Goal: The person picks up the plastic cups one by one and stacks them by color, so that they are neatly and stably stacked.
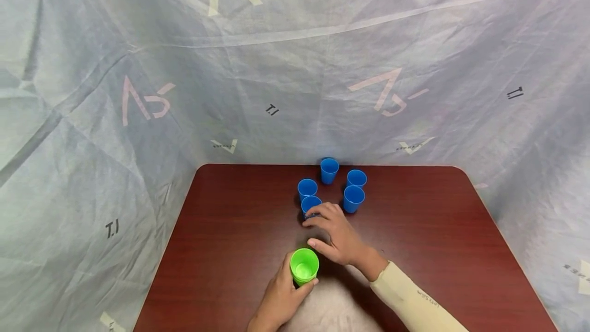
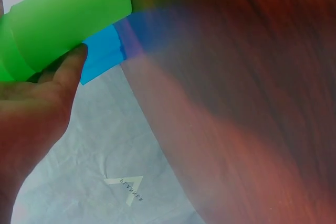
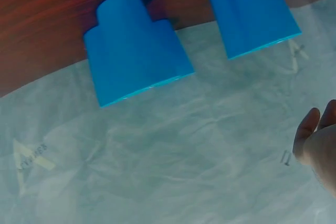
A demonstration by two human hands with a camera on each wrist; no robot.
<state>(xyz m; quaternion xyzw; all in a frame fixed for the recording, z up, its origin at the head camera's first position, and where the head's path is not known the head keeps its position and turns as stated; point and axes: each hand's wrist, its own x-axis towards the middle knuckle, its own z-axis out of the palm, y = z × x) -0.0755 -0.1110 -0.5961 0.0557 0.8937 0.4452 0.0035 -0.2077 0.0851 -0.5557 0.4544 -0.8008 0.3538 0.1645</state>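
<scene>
My left hand (image 1: 281, 295) grips a small stack of green cups (image 1: 304, 263) with the mouths up, low over the near middle of the table. In the left wrist view the stack's stepped side shows, with my thumb against it. To the right and beyond it, my right hand (image 1: 340, 235) hovers with fingers spread and loosely bent, holding nothing. Its fingertips overlap the front left blue cup (image 1: 310, 203) in the head view. Only the fingers (image 3: 306, 132) and part of the palm appear at the right edge of the right wrist view.
More upright blue cups stand at the table's far side: one behind on the left (image 1: 307, 188), one at the back (image 1: 329, 169), and a pair on the right, the nearer cup (image 1: 354, 199) in front. Printed grey cloth (image 1: 318, 91) hangs behind the dark red table (image 1: 415, 229).
</scene>
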